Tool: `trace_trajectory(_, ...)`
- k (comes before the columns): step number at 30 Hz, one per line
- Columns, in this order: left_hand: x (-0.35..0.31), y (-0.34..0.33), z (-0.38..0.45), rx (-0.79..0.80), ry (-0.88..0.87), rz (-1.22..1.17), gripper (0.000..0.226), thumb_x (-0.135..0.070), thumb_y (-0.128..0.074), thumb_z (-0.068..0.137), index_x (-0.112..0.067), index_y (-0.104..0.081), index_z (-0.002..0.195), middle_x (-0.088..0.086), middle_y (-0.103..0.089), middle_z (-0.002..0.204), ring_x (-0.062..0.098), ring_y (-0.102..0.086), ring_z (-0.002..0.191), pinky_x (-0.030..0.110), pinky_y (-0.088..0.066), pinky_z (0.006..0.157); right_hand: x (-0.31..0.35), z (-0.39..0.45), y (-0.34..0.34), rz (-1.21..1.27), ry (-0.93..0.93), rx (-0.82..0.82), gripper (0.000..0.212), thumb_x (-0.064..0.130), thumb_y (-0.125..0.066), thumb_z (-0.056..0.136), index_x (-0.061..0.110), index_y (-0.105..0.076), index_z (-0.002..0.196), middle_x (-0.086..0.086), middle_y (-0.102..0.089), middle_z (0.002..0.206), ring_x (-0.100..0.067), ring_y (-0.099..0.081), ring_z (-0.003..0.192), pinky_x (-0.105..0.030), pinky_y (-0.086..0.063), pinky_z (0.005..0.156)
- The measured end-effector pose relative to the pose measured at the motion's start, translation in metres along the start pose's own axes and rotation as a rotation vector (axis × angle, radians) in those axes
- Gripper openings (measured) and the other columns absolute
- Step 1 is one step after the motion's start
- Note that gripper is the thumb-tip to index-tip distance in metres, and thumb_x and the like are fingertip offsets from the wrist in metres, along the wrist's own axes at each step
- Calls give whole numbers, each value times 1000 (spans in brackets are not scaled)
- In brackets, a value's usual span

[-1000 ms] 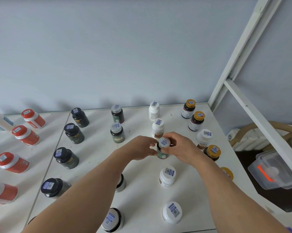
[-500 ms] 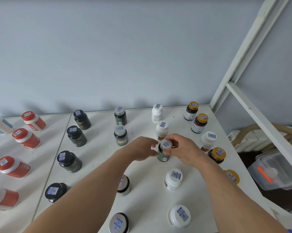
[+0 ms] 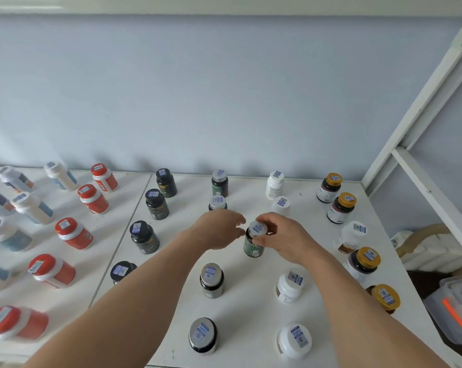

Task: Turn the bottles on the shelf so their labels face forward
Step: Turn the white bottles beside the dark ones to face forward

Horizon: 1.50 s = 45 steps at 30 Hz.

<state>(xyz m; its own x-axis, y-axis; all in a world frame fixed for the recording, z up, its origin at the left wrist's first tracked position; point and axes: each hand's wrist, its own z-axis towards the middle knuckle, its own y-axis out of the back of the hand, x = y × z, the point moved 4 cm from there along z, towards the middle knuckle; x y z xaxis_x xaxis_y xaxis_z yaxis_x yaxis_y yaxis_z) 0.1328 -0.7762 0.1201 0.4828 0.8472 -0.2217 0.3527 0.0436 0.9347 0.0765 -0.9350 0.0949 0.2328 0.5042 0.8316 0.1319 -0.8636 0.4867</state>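
Since the earlier frames the view has tilted and widened, so more of the shelf (image 3: 251, 309) shows at lower left. The left hand (image 3: 219, 229) has drawn back slightly from the green bottle (image 3: 253, 244), and the right hand (image 3: 283, 239) keeps its hold on it.

The white shelf fills the lower half of the frame, with bottles standing in rows: red-capped bottles (image 3: 74, 233) at left, black bottles (image 3: 145, 237) left of centre, gold-capped bottles (image 3: 364, 262) at right, and white bottles (image 3: 291, 286) at lower centre-right.

The green bottle stands upright on the shelf at frame centre. The right hand's fingers (image 3: 261, 241) curl round its neck and silver cap. The left hand is just beside the bottle, fingers loosely extended, its fingertips near the bottle or lightly on it; contact cannot be confirmed.

Progress: the green label appears turned toward the viewer, so this bottle is probably near its final position. Label orientation on most other bottles cannot be read from above. The remaining count is therefore undetermined.
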Motion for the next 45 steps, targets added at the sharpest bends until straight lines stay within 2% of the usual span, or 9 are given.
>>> trace_trajectory(10,39,10,-32,-94,102,111,33,-43,-44,97,-29,-58,123,-2,-62,124,24,-58,112,39,-50,89,25,8,-30,-42,62,17,40,27,-81,72,39,-59,103,11,-69,104,-9,-64,101,-39,-51,95)
trace_trajectory(18,75,8,-39,-105,70,89,37,-42,-42,99,-32,-53,132,-4,-59,131,22,-55,118,35,-46,90,41,13,-63,-66,26,-34,37,20,-79,76,36,-58,102,12,-67,101,-7,-63,97,-22,-48,84)
trace_trajectory(28,97,9,-40,-134,34,57,35,-42,-40,98,-27,-58,124,-3,-62,125,23,-58,113,35,-50,86,40,22,-94,-17,-44,-81,46,24,-80,73,32,-60,114,12,-67,105,-8,-63,100,-34,-50,94)
trace_trajectory(31,93,14,-35,-165,22,41,35,-42,-40,98,-29,-57,126,-4,-62,125,22,-58,112,34,-47,82,41,22,-93,-16,-46,-61,56,31,-80,67,30,-59,119,12,-66,111,-7,-61,106,-37,-49,98)
trace_trajectory(33,86,20,-32,-188,5,41,34,-40,-41,98,-28,-59,123,-3,-63,123,23,-59,110,34,-48,81,40,19,-88,-30,-48,-24,65,34,-81,64,32,-56,124,14,-61,119,-7,-57,114,-39,-46,101)
trace_trajectory(35,75,25,-27,-203,-19,34,32,-39,-41,98,-26,-60,120,-2,-64,119,24,-60,107,35,-49,80,41,16,-73,-48,-58,-19,64,28,-81,73,30,-52,130,13,-55,126,-5,-51,119,-36,-45,102)
trace_trajectory(39,41,30,-9,-228,-61,-7,25,-37,-44,97,-22,-60,109,-1,-64,116,25,-59,102,30,-43,73,42,12,-12,-58,-21,-255,45,31,-72,84,24,-58,127,6,-60,125,-3,-55,112,-23,-42,88)
trace_trajectory(42,13,26,11,-206,-76,-97,35,-41,-46,97,-28,-56,128,-8,-58,130,19,-55,116,31,-44,88,32,12,32,-131,-30,-390,44,32,-66,88,22,-56,130,2,-57,129,-11,-54,117,-24,-37,87)
trace_trajectory(45,-10,18,30,-156,-66,-156,42,-43,-47,97,-27,-51,136,-8,-55,136,17,-51,124,33,-43,98,17,19,56,-204,-47,-335,51,32,-63,90,24,-47,138,1,-48,141,-17,-47,126,-25,-32,89)
